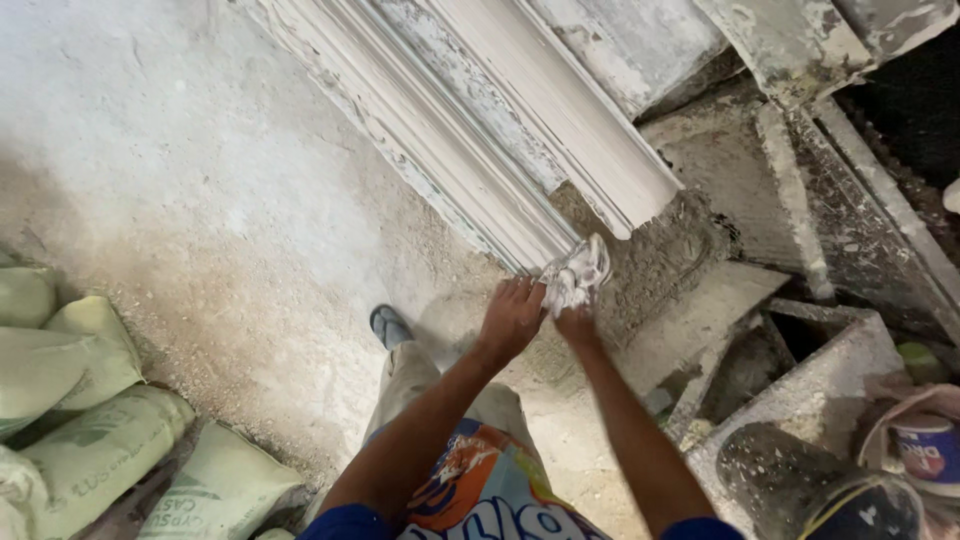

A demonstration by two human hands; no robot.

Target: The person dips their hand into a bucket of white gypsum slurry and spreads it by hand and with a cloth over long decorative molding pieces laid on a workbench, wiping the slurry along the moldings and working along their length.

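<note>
White rag (575, 275) sits at the lower end of the long plaster moulding (520, 150), pressed vs its ridged face. Both hands bunched together on it: left hand (512, 318) grips the rag's left edge, right hand (577, 325) is under it, fingers mostly hidden, so grip there can't be told exactly. To do it well, I'd judge: keep rag wadded, follow the grooves lengthwise w/ even pressure, don't chip the end. Sandal (388, 325) on dusty floor (200, 180); sacks (90, 420) at left; bucket (925, 445) at right.
</note>
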